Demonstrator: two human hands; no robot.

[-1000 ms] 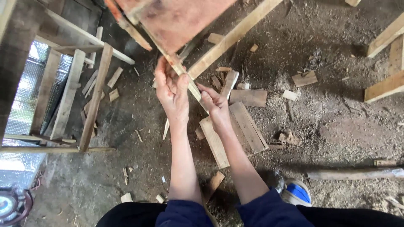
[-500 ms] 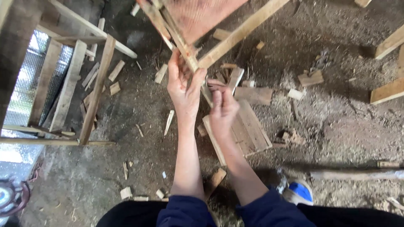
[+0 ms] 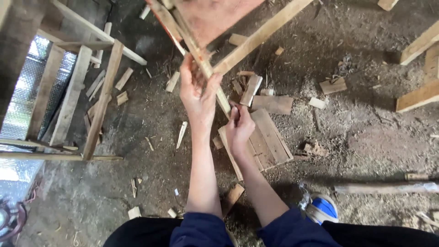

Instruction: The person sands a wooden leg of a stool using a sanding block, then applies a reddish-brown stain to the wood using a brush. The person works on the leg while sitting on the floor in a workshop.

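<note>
— So, where are the hands?

— Both are raised over the dirt floor [image 3: 366,137]. The left hand [image 3: 197,93] is closed around a thin wooden strip [image 3: 201,57] that slants down from the reddish board [image 3: 215,16] at the top of the view; thumb on one side, fingers on the other, a narrow grip holding the strip.

— And the other one?

— The right hand [image 3: 238,128] sits lower on the same strip, just below the left, with its fingers curled tight at the strip's lower end. It looks pinched onto the wood, though exactly what the fingertips press is hard to tell.

— What lies under them?

— A flat plank panel [image 3: 270,137] rests on the floor right beneath the right hand, with short wood offcuts [image 3: 251,89] scattered just beyond it. A long pale batten [image 3: 260,36] crosses diagonally behind the strip.

— Anything else about?

— A frame of wooden slats [image 3: 73,96] lies at the left edge of the floor, more timber [image 3: 418,96] at the right edge, and a blue and white shoe [image 3: 322,208] shows near the bottom, beside the dark sleeves.
</note>
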